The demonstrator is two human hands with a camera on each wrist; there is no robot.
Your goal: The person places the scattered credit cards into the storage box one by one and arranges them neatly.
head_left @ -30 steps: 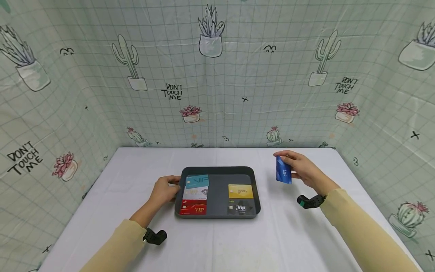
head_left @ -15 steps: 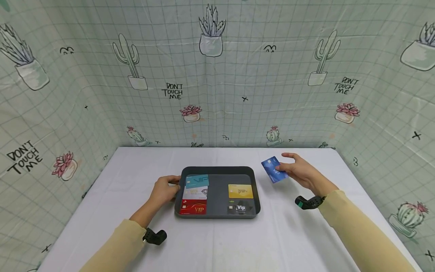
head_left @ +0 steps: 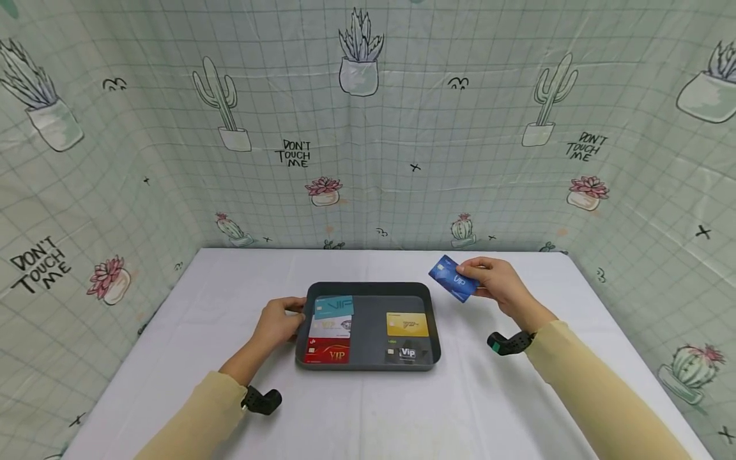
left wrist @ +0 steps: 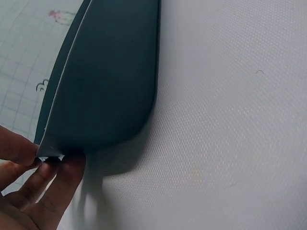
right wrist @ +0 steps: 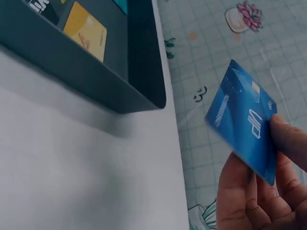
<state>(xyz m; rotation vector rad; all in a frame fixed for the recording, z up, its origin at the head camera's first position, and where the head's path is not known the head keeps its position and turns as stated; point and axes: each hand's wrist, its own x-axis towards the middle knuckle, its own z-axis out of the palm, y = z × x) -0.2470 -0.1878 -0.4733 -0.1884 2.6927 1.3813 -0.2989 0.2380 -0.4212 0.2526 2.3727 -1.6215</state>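
A blue VIP card (head_left: 451,280) is pinched between thumb and fingers of my right hand (head_left: 500,285), tilted and held above the table, right of the tray's far corner. In the right wrist view the printed face of the blue card (right wrist: 242,122) shows, with fingers behind it. My left hand (head_left: 278,322) grips the left rim of the dark grey tray (head_left: 368,338); the left wrist view shows the thumb on top and fingers beneath the edge. Inside the tray, teal (head_left: 333,306), white (head_left: 328,326) and red (head_left: 328,351) cards lie on the left, yellow (head_left: 407,324) and black (head_left: 407,351) ones on the right.
The tray stands on a white-covered table (head_left: 368,415). Behind and at both sides hangs a grid-patterned curtain (head_left: 368,128) with cactus drawings. Black bands with small devices sit on both wrists.
My right hand has moved left toward the tray, and the blue card has turned from nearly upright to a slanted, face-showing position. The left hand and tray stay put.
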